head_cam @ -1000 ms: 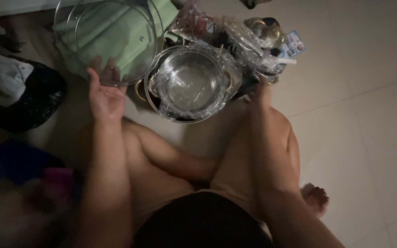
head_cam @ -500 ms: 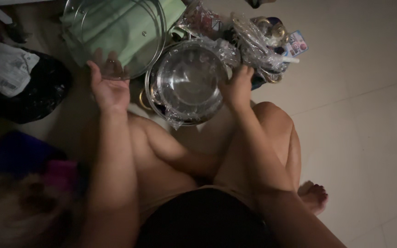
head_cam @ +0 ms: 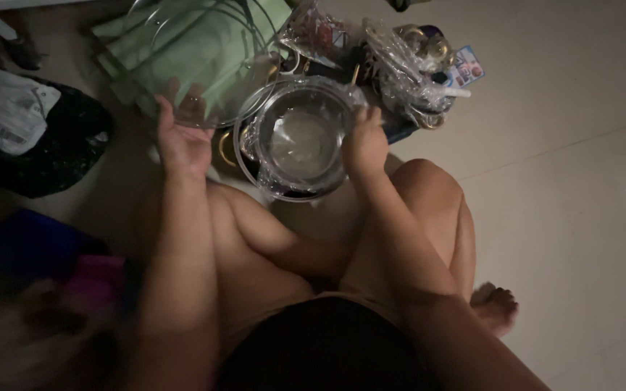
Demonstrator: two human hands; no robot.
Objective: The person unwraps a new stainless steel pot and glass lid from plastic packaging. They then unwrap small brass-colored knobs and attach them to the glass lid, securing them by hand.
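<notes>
Right hand slid onto bowl rim.

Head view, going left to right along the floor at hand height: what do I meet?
Black bag → left hand holding the clear glass lid → clear glass bowl → right hand on the bowl's rim → pile of clear plastic wrapping → bare floor.

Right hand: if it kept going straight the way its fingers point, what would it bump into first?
The right hand points up the picture, so probably the crinkly plastic bags just past the bowl; depth is unclear.
</notes>
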